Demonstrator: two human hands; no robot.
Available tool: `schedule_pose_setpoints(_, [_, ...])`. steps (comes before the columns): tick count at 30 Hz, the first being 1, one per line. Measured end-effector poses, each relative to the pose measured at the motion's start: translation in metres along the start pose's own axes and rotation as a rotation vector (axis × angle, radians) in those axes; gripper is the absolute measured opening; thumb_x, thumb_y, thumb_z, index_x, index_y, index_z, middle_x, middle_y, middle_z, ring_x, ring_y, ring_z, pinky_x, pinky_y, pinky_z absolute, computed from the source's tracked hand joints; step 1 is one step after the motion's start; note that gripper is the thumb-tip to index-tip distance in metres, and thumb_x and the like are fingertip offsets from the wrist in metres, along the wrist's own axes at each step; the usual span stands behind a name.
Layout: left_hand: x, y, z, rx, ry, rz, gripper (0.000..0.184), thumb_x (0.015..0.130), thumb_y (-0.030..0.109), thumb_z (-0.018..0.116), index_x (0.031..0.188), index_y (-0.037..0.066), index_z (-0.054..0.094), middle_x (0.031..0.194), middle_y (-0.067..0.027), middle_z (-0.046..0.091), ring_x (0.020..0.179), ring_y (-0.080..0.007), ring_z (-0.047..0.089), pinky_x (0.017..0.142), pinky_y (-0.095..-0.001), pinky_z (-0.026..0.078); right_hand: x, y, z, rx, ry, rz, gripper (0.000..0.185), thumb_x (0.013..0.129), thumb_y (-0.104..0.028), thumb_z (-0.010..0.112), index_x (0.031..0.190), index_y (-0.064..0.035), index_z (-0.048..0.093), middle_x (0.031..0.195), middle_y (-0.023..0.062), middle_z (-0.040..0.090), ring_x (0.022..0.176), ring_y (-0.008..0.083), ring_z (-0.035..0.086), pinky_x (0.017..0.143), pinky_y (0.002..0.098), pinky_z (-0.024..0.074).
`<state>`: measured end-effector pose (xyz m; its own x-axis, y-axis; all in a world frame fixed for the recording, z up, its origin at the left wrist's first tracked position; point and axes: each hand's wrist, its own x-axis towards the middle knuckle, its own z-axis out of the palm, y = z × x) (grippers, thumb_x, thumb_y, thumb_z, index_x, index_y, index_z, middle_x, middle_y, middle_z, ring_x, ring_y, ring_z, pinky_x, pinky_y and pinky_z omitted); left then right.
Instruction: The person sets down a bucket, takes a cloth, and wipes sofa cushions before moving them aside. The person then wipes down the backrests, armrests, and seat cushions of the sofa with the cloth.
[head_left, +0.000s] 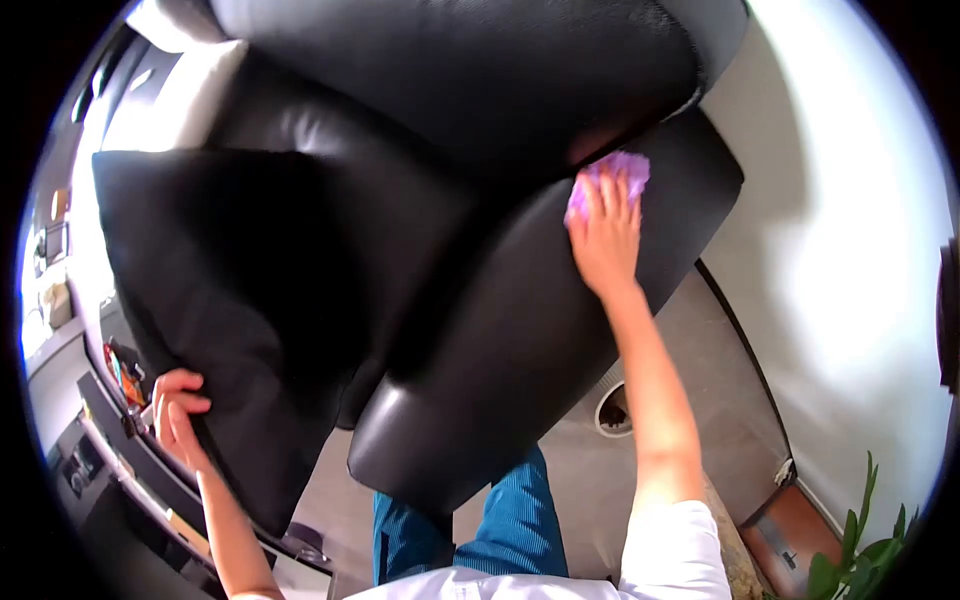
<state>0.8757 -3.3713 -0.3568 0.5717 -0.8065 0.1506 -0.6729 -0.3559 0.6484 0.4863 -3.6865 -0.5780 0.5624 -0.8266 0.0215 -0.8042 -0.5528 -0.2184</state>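
Observation:
A black leather sofa [480,380] fills the middle of the head view. On its armrest, close to the backrest, my right hand [607,235] presses down on a crumpled purple cloth [630,170], which shows around the fingertips. My left hand [180,420] grips the outer edge of a black cushion [235,350], its fingers curled over the side. The cushion stands tilted over the seat and hides part of it.
A white wall [850,250] rises on the right. Beyond the armrest, a round white container [613,410] is on the grey floor [570,490]. A green plant [870,555] stands at lower right; shelves with small items line the left.

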Motion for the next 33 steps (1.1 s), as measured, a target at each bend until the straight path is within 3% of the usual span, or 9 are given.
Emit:
schedule_pose_setpoints(8, [-0.007,-0.002,-0.009,-0.073,-0.077,0.097,0.043,0.095,0.025,0.044,0.067,-0.003,0.059,0.089,-0.0206,0.065,0.087,-0.0269,0.062,0.084,-0.0364,0.046,-0.139,-0.231,0.019,0.249,-0.283,-0.262,0.045,0.08,-0.023,0.063,0.117,0.0023,0.062,0.133,0.0195,0.053,0.133,0.036,0.041,0.116,0.0547,0.0197])
schedule_pose_setpoints(12, [-0.024,-0.011,-0.03,-0.154,-0.058,0.116,0.038,0.095,0.019,0.044,0.069,-0.004,0.059,0.09,-0.0196,0.066,0.087,-0.0257,0.062,0.084,-0.034,0.046,-0.239,-0.378,0.074,-0.195,-0.91,-0.496,0.032,0.088,-0.026,0.05,0.093,-0.0052,0.073,0.103,0.0189,0.068,0.114,0.0317,0.058,0.112,0.052,0.0274])
schedule_pose_setpoints(13, [-0.027,-0.011,-0.035,-0.167,-0.056,0.112,0.037,0.094,0.018,0.045,0.069,-0.004,0.059,0.09,-0.019,0.066,0.086,-0.0252,0.062,0.084,-0.0335,0.045,-0.276,-0.407,0.072,-0.318,-0.736,-0.613,0.033,0.089,-0.022,0.046,0.087,-0.0061,0.075,0.102,0.0173,0.069,0.111,0.0295,0.06,0.11,0.0524,0.0297])
schedule_pose_setpoints(18, [-0.05,-0.025,-0.055,-0.269,-0.052,0.077,0.035,0.097,0.014,0.042,0.071,-0.003,0.059,0.096,-0.0171,0.065,0.092,-0.0225,0.059,0.09,-0.0333,0.041,-0.337,-0.475,0.056,-0.252,-1.051,-0.984,0.034,0.093,-0.023,0.045,0.108,-0.0048,0.07,0.113,0.016,0.066,0.114,0.0374,0.056,0.112,0.0619,0.0201])
schedule_pose_setpoints(20, [-0.059,-0.033,-0.063,-0.291,-0.023,0.075,0.035,0.097,0.014,0.042,0.071,-0.003,0.059,0.096,-0.0154,0.066,0.092,-0.0212,0.058,0.091,-0.0322,0.04,-0.302,-0.47,0.011,-0.128,-1.128,-0.992,0.034,0.093,-0.024,0.046,0.106,-0.0071,0.073,0.11,0.0144,0.068,0.107,0.0371,0.06,0.104,0.0645,0.0285])
schedule_pose_setpoints(22, [-0.067,-0.044,-0.068,-0.334,-0.017,0.096,0.035,0.097,0.014,0.041,0.071,-0.002,0.059,0.096,-0.0147,0.066,0.092,-0.0205,0.058,0.091,-0.0321,0.04,-0.285,-0.431,0.044,-0.146,-0.902,-0.824,0.031,0.092,-0.028,0.048,0.085,-0.0162,0.076,0.081,0.0064,0.07,0.092,0.0242,0.064,0.09,0.0508,0.0381])
schedule_pose_setpoints(26, [-0.083,-0.053,-0.074,-0.377,-0.003,0.076,0.035,0.098,0.016,0.042,0.072,-0.001,0.059,0.098,-0.0131,0.066,0.091,-0.0188,0.058,0.09,-0.0307,0.04,-0.15,-0.288,0.027,-0.555,-0.84,-0.527,0.038,0.094,-0.029,0.044,0.106,-0.0088,0.074,0.116,0.0134,0.068,0.114,0.0306,0.059,0.104,0.0509,0.0329])
schedule_pose_setpoints(28, [-0.091,-0.061,-0.074,-0.378,-0.012,0.09,0.036,0.099,0.016,0.042,0.073,-0.002,0.06,0.1,-0.0125,0.066,0.092,-0.0176,0.058,0.09,-0.0299,0.04,-0.133,-0.222,0.06,-0.735,-0.312,-0.168,0.048,0.096,-0.032,0.035,0.127,-0.0075,0.062,0.142,0.0152,0.05,0.136,0.0358,0.038,0.116,0.0569,0.0141])
schedule_pose_setpoints(33, [-0.099,-0.059,-0.06,-0.417,0.027,0.139,0.038,0.101,0.02,0.044,0.077,-0.002,0.063,0.101,-0.011,0.067,0.094,-0.0155,0.059,0.089,-0.027,0.04,-0.183,-0.273,0.063,-0.534,-0.344,-0.217,0.049,0.093,-0.033,0.04,0.12,-0.0003,0.064,0.134,0.0185,0.055,0.136,0.0362,0.037,0.117,0.0547,0.0129])
